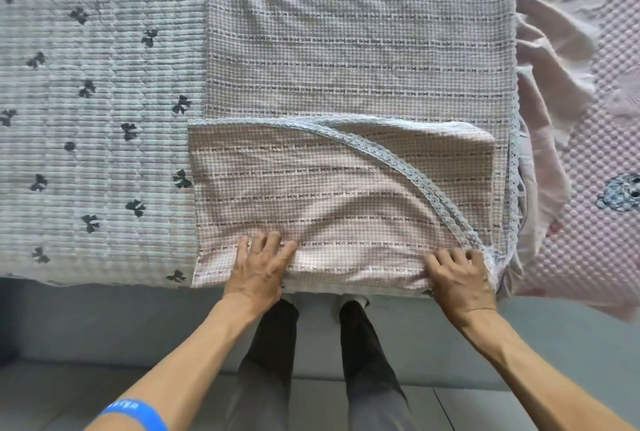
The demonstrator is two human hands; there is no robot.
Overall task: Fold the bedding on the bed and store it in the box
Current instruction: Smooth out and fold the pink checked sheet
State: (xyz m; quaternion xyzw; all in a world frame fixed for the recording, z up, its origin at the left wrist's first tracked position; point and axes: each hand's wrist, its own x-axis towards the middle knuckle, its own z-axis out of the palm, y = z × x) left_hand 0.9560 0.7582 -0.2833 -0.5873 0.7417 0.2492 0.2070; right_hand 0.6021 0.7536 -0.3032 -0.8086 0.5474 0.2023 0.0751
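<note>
Pressing flat, fingers straight, left hand point(258, 266) on gingham bedding point(311, 195); right hand point(459, 276) grip clamped on its lace-trimmed fold.

You are in a bedroom at home: you stand at the edge of a bed point(104, 268) covered with a quilted cover point(86, 119) printed with dark bows, a pink checked blanket point(346, 49) with lace trim laid over it, a pink ruffled sheet point(554, 84) beside it, and a grey floor point(104, 344) underfoot.
</note>
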